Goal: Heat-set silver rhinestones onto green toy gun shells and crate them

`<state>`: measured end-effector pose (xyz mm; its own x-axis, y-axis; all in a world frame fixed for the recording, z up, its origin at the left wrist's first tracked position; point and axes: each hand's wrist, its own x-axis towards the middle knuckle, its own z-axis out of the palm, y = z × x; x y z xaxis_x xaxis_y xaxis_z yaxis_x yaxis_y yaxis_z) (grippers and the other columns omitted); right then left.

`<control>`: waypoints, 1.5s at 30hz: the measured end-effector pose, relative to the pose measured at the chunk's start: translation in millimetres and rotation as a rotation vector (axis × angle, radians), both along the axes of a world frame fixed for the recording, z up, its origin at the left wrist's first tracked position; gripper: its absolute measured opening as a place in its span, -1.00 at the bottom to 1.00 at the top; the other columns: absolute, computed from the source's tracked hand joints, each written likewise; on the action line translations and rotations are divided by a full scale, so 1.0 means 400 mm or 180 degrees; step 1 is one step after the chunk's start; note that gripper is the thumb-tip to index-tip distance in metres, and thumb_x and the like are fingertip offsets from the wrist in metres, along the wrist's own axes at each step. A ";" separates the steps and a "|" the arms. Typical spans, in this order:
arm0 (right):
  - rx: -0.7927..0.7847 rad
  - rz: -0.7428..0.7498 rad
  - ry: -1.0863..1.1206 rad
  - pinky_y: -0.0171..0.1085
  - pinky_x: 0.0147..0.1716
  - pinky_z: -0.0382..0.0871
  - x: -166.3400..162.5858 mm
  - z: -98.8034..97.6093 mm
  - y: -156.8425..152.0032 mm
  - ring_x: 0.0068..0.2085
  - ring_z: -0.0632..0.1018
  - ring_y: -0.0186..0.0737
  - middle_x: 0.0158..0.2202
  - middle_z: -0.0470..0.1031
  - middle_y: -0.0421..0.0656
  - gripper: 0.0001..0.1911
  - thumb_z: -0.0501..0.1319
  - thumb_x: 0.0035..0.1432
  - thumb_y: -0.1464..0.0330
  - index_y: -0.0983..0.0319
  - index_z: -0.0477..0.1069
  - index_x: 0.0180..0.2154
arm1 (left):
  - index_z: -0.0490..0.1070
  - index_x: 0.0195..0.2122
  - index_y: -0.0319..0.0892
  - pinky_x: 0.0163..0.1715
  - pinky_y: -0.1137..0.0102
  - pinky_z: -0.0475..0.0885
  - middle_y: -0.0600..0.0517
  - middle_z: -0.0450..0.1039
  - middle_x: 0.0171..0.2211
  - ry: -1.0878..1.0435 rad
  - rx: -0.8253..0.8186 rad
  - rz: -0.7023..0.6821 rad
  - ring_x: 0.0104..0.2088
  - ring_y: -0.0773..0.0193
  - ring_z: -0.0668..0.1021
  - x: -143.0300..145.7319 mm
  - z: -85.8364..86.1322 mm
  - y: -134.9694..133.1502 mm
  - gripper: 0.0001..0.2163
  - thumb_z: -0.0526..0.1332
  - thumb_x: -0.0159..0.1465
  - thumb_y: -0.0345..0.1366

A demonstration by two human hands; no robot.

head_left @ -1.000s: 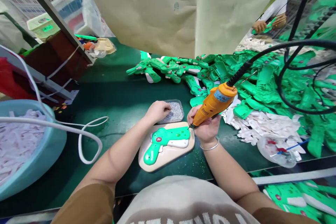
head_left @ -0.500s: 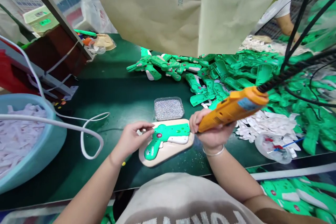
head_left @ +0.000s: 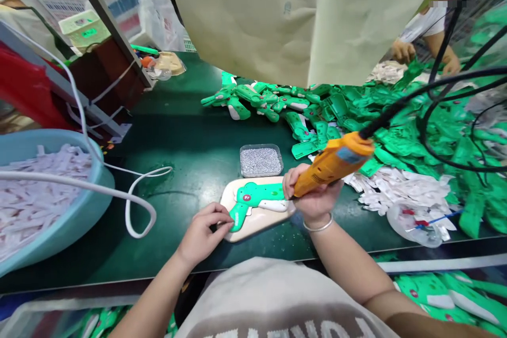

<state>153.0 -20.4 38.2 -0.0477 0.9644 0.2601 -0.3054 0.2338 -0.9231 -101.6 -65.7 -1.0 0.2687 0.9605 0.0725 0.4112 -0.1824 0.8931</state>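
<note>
A green and white toy gun lies flat on a pale, rounded base. My left hand is at the end of its grip, thumb and forefinger pinched together against it; anything small between the fingertips is hidden. My right hand is closed around an orange electric screwdriver, which slants down with its lower end by the toy's barrel. The black cable runs from its top to the upper right. Just behind the base stands a clear tray of tiny silvery pieces, probably screws.
Green toy shells are heaped at the back right, beside white parts and a clear dish. On the left stands a blue basin of white strips, with a looping white cord. A hanging paper sheet blocks the upper view; another person's hands are beyond.
My left hand has moved from the toy's rear top down to the end of its grip. The screwdriver has shifted slightly, still in my right hand. The view has turned a little.
</note>
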 end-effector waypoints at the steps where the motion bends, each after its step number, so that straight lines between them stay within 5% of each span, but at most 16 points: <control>1: 0.0073 -0.0007 0.0023 -0.23 -0.67 0.23 -0.012 0.005 0.014 -0.66 0.29 -0.25 -0.67 0.20 -0.25 -0.17 -0.14 -0.11 -0.49 0.13 0.30 -0.49 | 0.62 -0.44 -0.08 -0.35 0.40 0.50 -0.02 0.54 -0.37 0.0005 -0.0035 0.0032 -0.36 0.24 0.57 0.003 -0.004 0.000 -0.88 0.29 0.17 -0.25; 10: -0.0023 0.0048 0.0036 -0.26 -0.64 0.16 -0.109 -0.072 0.079 -0.67 0.23 -0.31 -0.69 0.16 -0.27 -0.22 -0.10 -0.03 -0.44 0.13 0.26 -0.52 | 0.62 -0.52 -0.12 -0.38 0.39 0.44 0.02 0.52 -0.41 -0.0032 -0.1135 -0.0113 -0.44 0.29 0.50 0.004 -0.003 0.054 -0.95 0.38 -0.04 -0.30; 15: 0.0021 -0.0088 0.0176 -0.27 -0.66 0.16 -0.087 -0.042 0.072 -0.68 0.23 -0.30 -0.69 0.16 -0.29 -0.21 -0.12 -0.06 -0.46 0.12 0.25 -0.50 | 0.62 -0.47 -0.15 -0.43 0.42 0.40 0.04 0.47 -0.43 -0.0008 -0.1305 -0.0293 -0.46 0.31 0.44 0.000 0.001 0.071 -0.85 0.42 -0.10 -0.27; 20: 0.0075 0.0283 0.0365 -0.26 -0.68 0.20 -0.075 -0.006 0.022 -0.67 0.29 -0.27 -0.70 0.23 -0.25 -0.22 -0.02 -0.05 -0.43 0.16 0.35 -0.51 | 0.61 -0.47 -0.16 -0.38 0.40 0.43 0.02 0.48 -0.40 -0.0124 -0.1093 -0.0082 -0.46 0.32 0.42 0.008 -0.006 0.055 -0.87 0.36 -0.01 -0.23; 39: -0.0009 0.0244 0.0520 -0.31 -0.68 0.18 -0.096 -0.055 -0.020 -0.66 0.33 -0.29 -0.68 0.30 -0.21 -0.31 0.20 -0.04 -0.32 0.21 0.45 -0.53 | 0.57 -0.41 -0.15 -0.39 0.41 0.42 0.04 0.45 -0.39 -0.0157 -0.0732 0.0055 -0.44 0.31 0.46 0.018 -0.027 0.018 -0.90 0.29 0.07 -0.29; 42: -0.0025 0.0344 0.0505 -0.31 -0.71 0.13 -0.100 -0.031 0.000 -0.68 0.31 -0.29 -0.69 0.28 -0.22 -0.27 0.13 -0.02 -0.36 0.20 0.43 -0.52 | 0.51 -0.34 -0.14 -0.29 0.36 0.48 0.03 0.49 -0.33 -0.0003 -0.0290 0.0139 -0.33 0.23 0.53 0.022 -0.030 0.010 -0.91 0.26 0.12 -0.31; 45: 0.0168 0.0356 0.0635 -0.30 -0.70 0.16 -0.129 -0.005 0.035 -0.68 0.31 -0.29 -0.68 0.28 -0.24 -0.24 0.06 -0.02 -0.39 0.18 0.41 -0.50 | 0.45 -0.04 -0.12 0.00 0.19 0.47 -0.08 0.54 -0.04 0.0209 0.0312 0.0195 -0.02 0.08 0.56 0.037 -0.039 0.008 -0.69 0.25 0.17 -0.29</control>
